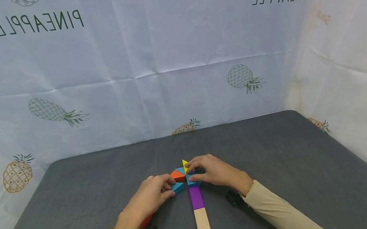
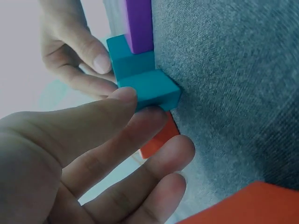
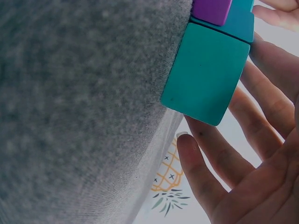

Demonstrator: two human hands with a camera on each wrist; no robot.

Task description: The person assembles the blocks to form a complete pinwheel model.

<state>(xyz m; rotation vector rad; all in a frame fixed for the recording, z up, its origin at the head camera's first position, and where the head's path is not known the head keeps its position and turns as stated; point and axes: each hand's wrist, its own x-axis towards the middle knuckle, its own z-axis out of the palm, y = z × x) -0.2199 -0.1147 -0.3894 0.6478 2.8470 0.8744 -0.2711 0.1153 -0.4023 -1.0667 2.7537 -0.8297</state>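
Note:
In the head view my left hand (image 1: 151, 195) pinches a blue triangular block (image 1: 178, 188) between thumb and index finger. That block (image 2: 149, 88) lies against another blue block (image 1: 193, 183) at the middle of a pinwheel-like cluster. My right hand (image 1: 214, 170) reaches over the cluster from the right. Its thumb touches the middle blue block, and its slightly bent fingers spread behind a teal block (image 3: 205, 74). An orange triangular block (image 1: 178, 177), a light blue one (image 1: 180, 170) and a yellow one (image 1: 185, 166) stand at the cluster's far side, partly covered by the fingers.
A purple block (image 1: 196, 197) and a plain wooden block (image 1: 203, 222) run in line from the cluster toward me. Another orange block (image 1: 146, 222) lies under my left wrist. The dark grey table (image 1: 289, 178) ends at a pineapple-print curtain (image 1: 152, 103).

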